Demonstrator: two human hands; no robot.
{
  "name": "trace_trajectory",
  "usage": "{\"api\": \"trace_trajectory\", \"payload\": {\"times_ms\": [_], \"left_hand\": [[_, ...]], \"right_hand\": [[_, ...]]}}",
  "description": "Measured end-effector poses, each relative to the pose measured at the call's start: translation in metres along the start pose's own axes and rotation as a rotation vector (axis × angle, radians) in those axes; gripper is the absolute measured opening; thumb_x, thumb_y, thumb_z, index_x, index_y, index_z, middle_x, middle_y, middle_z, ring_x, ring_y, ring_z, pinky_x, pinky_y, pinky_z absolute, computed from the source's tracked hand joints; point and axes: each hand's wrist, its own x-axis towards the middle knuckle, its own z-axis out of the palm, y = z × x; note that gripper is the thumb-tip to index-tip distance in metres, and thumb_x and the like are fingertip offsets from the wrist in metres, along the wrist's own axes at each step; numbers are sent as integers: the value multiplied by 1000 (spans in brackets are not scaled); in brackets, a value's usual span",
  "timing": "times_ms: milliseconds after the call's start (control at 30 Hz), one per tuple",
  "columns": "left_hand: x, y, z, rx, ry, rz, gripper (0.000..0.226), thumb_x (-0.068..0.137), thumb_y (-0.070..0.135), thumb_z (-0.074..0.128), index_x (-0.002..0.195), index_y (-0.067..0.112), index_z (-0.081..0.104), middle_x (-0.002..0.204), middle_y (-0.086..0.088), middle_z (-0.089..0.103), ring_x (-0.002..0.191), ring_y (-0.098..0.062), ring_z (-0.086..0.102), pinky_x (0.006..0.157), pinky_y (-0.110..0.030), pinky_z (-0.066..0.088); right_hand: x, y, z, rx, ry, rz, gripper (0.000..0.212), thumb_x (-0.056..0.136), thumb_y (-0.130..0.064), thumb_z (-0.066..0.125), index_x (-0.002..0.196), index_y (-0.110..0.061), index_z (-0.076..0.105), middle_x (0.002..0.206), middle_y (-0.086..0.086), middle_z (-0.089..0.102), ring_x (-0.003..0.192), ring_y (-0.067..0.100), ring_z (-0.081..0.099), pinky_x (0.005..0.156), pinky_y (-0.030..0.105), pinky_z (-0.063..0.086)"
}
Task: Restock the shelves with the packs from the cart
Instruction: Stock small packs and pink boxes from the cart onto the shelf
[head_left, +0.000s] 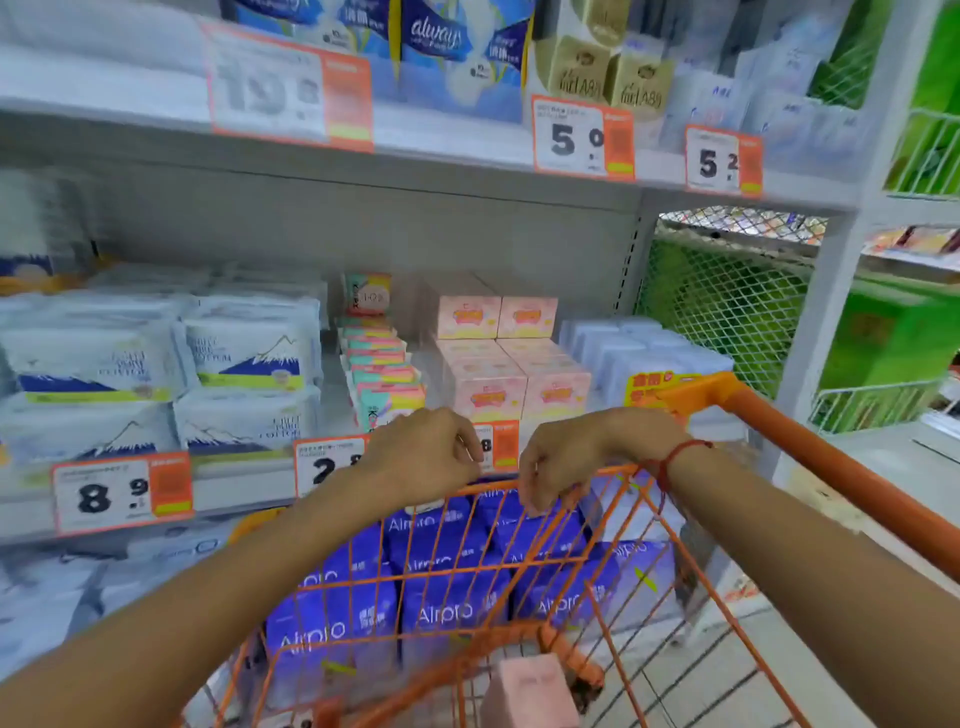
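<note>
My left grip (423, 452) covers part of a price tag (327, 465), so I read only a "2" there. Between my two grips another tag (496, 446) shows only an "8". My right grip (558, 462) has its fingertips curled down at the cart rim (498, 486); whether they touch the wire, I cannot tell. The big price tag (291, 85) on the upper shelf is blurred. The pink pack (530, 691) in the cart is cut by the bottom edge, its print unreadable. The white packs (47, 613) on the lowest shelf are too blurred to name.
</note>
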Motion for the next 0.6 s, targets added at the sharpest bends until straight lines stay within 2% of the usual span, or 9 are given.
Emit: {"api": "trace_trajectory", "payload": {"times_ms": [133, 233, 300, 333, 367, 400, 467, 533, 600], "left_hand": [[-30, -8, 47, 89, -278, -45, 19, 83, 26, 57, 95, 28, 71, 100, 2, 69, 97, -20, 63, 78, -28, 49], [-31, -14, 83, 98, -612, -99, 24, 87, 16, 49, 97, 10, 70, 80, -9, 61, 72, -25, 62, 58, -24, 47], [-28, -19, 111, 147, -803, -138, 16, 90, 14, 49, 84, 7, 61, 76, -10, 53, 61, -21, 54, 45, -21, 45], [-27, -23, 126, 189, -881, -143, 10, 91, 17, 53, 91, 9, 59, 85, -10, 55, 68, -22, 56, 50, -24, 49], [-27, -28, 140, 238, -944, -132, 24, 89, 23, 60, 109, 9, 56, 104, -10, 57, 86, -25, 61, 65, -31, 54], [-27, -36, 157, 279, -957, -85, 52, 85, 29, 68, 129, 10, 48, 128, -11, 52, 108, -28, 58, 86, -38, 52], [-36, -45, 178, 234, -899, 38, 90, 76, 34, 77, 147, 12, 25, 150, -7, 32, 135, -25, 37, 112, -38, 32], [-46, -44, 187, 137, -963, 64, 103, 73, 34, 79, 150, 12, 16, 153, -4, 26, 140, -21, 30, 115, -33, 26], [-50, -45, 188, 46, -1103, -16, 88, 71, 36, 78, 142, 8, 35, 131, -2, 51, 116, -16, 53, 98, -33, 45]], "right_hand": [[15, -1, 63, -31, -232, 112, 14, 91, -15, 59, 106, -15, 57, 83, 2, 59, 63, 8, 58, 56, 15, 49], [37, 15, 109, -118, -85, 172, 34, 86, -28, 66, 117, -17, 61, 90, -3, 59, 92, 17, 65, 68, 18, 49], [45, 25, 129, -283, -77, 192, 54, 75, -40, 75, 124, -23, 59, 113, -3, 62, 114, 21, 59, 84, 28, 46], [45, 27, 138, -372, -113, 203, 55, 76, -39, 75, 126, -22, 58, 123, 0, 61, 119, 22, 56, 89, 30, 45], [45, 26, 148, -424, -124, 224, 53, 80, -36, 72, 128, -18, 57, 129, 4, 59, 120, 22, 54, 93, 31, 44], [50, 28, 158, -450, -97, 242, 52, 84, -33, 68, 131, -16, 55, 132, 6, 57, 121, 24, 53, 96, 33, 43], [64, 33, 176, -444, -80, 266, 51, 87, -37, 62, 134, -18, 52, 135, 8, 55, 122, 27, 53, 102, 39, 43], [98, 51, 192, -349, -83, 277, 52, 88, -44, 55, 134, -21, 50, 138, 8, 52, 123, 28, 52, 103, 44, 42], [78, 36, 175, -213, -127, 272, 59, 82, -52, 60, 131, -22, 53, 140, 4, 50, 123, 26, 52, 101, 42, 46]]}}
